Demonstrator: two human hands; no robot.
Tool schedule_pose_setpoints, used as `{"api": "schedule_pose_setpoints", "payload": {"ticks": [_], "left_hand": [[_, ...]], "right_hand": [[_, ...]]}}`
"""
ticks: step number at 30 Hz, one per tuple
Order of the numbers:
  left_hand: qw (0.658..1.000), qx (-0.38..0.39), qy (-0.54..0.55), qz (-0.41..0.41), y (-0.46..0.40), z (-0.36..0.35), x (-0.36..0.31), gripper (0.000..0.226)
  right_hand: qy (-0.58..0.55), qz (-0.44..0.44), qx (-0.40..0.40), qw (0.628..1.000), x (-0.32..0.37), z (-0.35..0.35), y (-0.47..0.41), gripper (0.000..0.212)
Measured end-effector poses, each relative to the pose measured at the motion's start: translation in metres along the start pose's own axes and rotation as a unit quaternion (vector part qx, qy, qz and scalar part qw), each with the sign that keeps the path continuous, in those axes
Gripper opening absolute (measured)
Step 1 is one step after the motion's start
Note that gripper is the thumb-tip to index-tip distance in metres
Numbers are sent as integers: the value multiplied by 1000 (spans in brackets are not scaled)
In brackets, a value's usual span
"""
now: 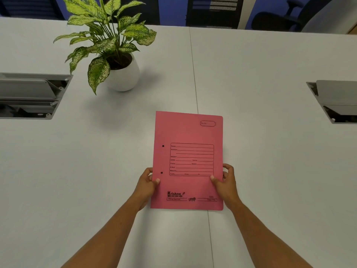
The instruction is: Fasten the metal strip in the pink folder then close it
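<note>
Fingers (156, 180) of the left hand (147, 185) are clamped on the spine edge of the pink folder (187, 161), thumb on the cover and the rest hidden beneath; the right hand (225, 182) pinches the opposite, opening edge the same way. The folder is shut, cover up, near the middle of the white surface (270, 151) straight ahead of the person; whether it rests flat or is lifted slightly cannot be told. It looks like thin card: light, flexible, likely to bow if held by one corner, so the long edges are the sensible hold. Two punched holes (162, 159) sit near the spine. The metal strip is not visible, presumably inside, so the cover probably has to be opened from the right edge first. A potted plant (114, 47) stands well apart at the back left, and open cable hatches (32, 95) lie far to either side. Nothing blocks the folder.
</note>
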State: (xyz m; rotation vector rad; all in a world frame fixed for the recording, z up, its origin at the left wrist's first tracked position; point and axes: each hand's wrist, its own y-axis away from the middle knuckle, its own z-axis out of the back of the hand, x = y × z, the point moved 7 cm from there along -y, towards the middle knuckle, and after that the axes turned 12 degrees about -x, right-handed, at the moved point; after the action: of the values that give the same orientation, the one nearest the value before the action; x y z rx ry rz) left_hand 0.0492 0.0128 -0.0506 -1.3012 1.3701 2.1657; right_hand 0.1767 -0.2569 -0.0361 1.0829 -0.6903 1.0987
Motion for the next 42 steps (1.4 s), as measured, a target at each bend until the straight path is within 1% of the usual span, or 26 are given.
{"api": "schedule_pose_setpoints", "payload": {"ticks": [4,11,16,24,28,30,32,34,36,38,40,42], "left_hand": [[998,-64,-3,-7,-12,15,-10,22],[993,-111,-26,-5,-53,36,-38,29],[989,-130,-76,-16,-90,46,-56,29],[977,-168,-126,-29,-140,53,-79,37],[963,-197,-177,-56,-154,56,-87,37],[956,-207,-193,-75,-157,57,-89,35],[944,-223,-222,-96,-158,58,-93,34],[922,-245,-280,-102,-157,61,-97,40],[899,-261,-335,-106,-153,62,-99,48],[874,-269,-382,-131,-146,60,-104,47],[856,-271,-411,-159,-138,56,-107,44],[841,-276,-425,-188,-128,50,-109,41]], "right_hand": [[5,31,6,999,22,-20,-6,59],[43,86,15,995,60,-66,-32,62],[108,120,18,987,76,-96,-59,55],[146,121,25,981,90,-136,-104,53],[202,133,22,970,86,-149,-117,51],[269,162,23,949,82,-154,-119,45],[360,207,24,909,81,-159,-119,38],[422,237,24,875,83,-162,-118,35],[459,263,22,848,84,-161,-114,35],[486,294,10,823,86,-158,-111,38],[499,314,-5,808,89,-151,-105,45],[493,328,-21,806,87,-139,-98,51]]}}
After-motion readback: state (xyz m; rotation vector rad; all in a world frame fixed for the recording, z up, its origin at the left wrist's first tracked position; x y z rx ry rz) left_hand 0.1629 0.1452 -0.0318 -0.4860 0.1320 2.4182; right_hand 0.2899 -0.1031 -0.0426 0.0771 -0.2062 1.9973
